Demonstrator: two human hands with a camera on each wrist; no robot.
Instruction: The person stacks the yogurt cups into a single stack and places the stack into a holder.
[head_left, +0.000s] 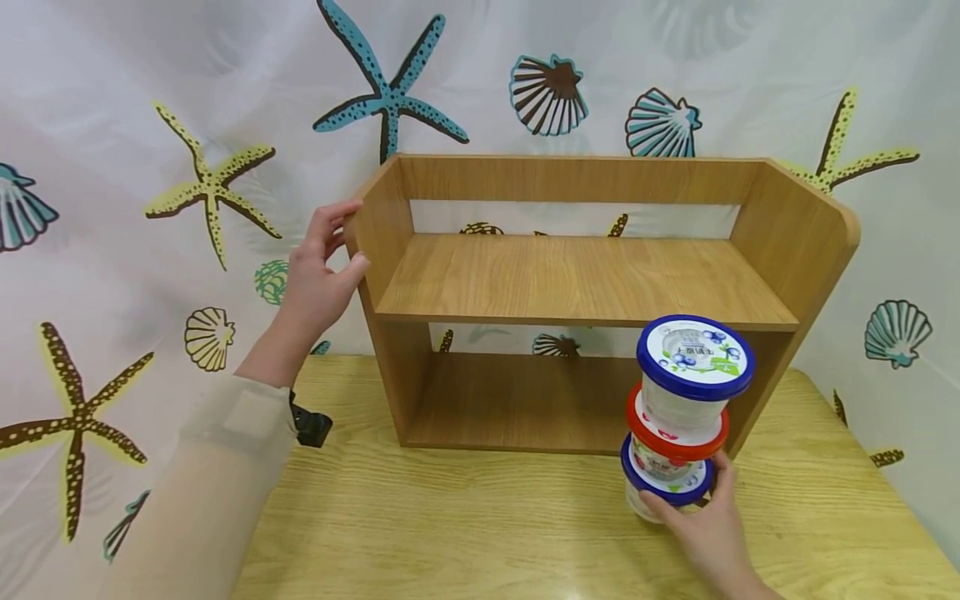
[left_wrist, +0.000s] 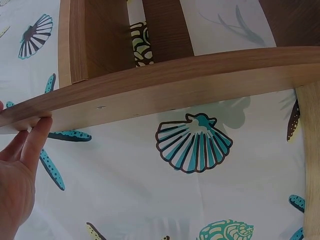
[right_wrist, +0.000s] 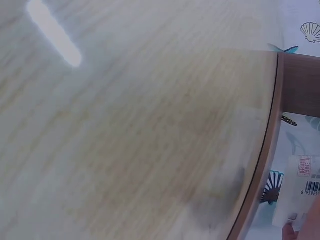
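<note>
A two-tier wooden shelf (head_left: 585,275) stands on the table. At its left side panel, my left hand (head_left: 322,271) grips the upper front edge, thumb on one face and fingers on the other. The left wrist view shows fingertips (left_wrist: 42,127) touching the panel edge. By the shelf's right front is a stack of three plastic tubs: blue-lidded on top (head_left: 686,404), red-lidded in the middle (head_left: 660,462), blue-lidded below (head_left: 641,504). My right hand (head_left: 708,533) holds the lowest tub between thumb and fingers. Whether the stack touches the table, I cannot tell.
The wood-grain table (head_left: 465,517) stretches in front of the shelf and to both sides. Behind hangs a white cloth (head_left: 247,67) printed with starfish and shells. A small black device (head_left: 311,427) sits at my left wrist.
</note>
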